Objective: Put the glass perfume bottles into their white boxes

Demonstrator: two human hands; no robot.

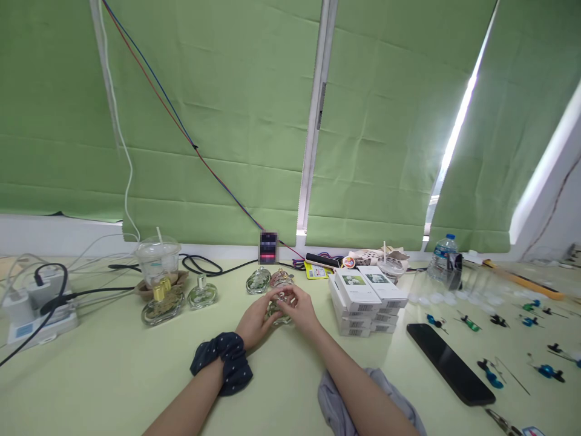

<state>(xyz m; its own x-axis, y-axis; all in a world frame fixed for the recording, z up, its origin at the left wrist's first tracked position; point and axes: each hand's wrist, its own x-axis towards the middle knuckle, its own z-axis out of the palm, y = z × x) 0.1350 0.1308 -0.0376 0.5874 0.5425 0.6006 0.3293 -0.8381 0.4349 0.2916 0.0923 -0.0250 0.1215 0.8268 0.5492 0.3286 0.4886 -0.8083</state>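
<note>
Left of the stack of white boxes [361, 303], the left hand [253, 322] and right hand [300, 310] close their fingers around the upper part of a glass bottle [284, 320]. Handling of this bottle appears unfinished. Four other bottles [203, 295], also left of the stack, stand unheld; whether they are finished cannot be told.

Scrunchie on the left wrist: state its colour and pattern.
The scrunchie is dark navy with small pale dots, best seen in the head view.
</note>
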